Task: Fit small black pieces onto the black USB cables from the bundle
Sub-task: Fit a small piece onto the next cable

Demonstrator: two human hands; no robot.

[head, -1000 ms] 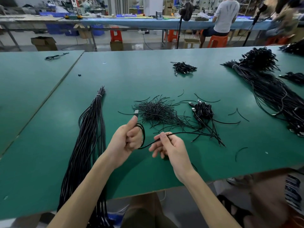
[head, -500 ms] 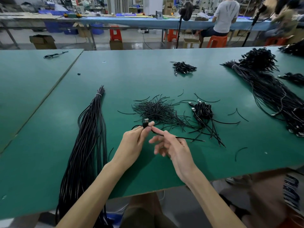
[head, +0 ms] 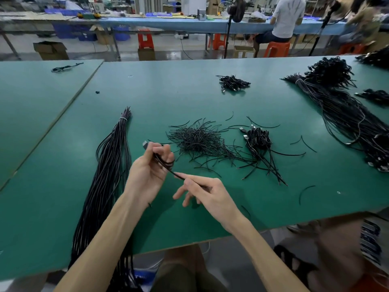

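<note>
1. Green table (head: 189, 91), nothing fancy, just one big work surface.
2. Long tied bundle (head: 109, 165) of black cables down the left side, hanging off the near edge.
3. Second bundle (head: 347, 123) at far right, well apart from the hands.
4. Loose pile of thin black pieces (head: 195, 140) mid-table, just beyond the hands; heap (head: 259, 140) of coiled cables right beside it.
5. Left hand (head: 145, 173) up over the table, fingers (head: 168, 153) curled round a looped cable (head: 171, 171).
6. Right hand (head: 210, 194) pinching that cable's free stretch between thumb and index, other fingers spread loose.
7. Plug (head: 145, 143) poking out above the left thumb.
</note>
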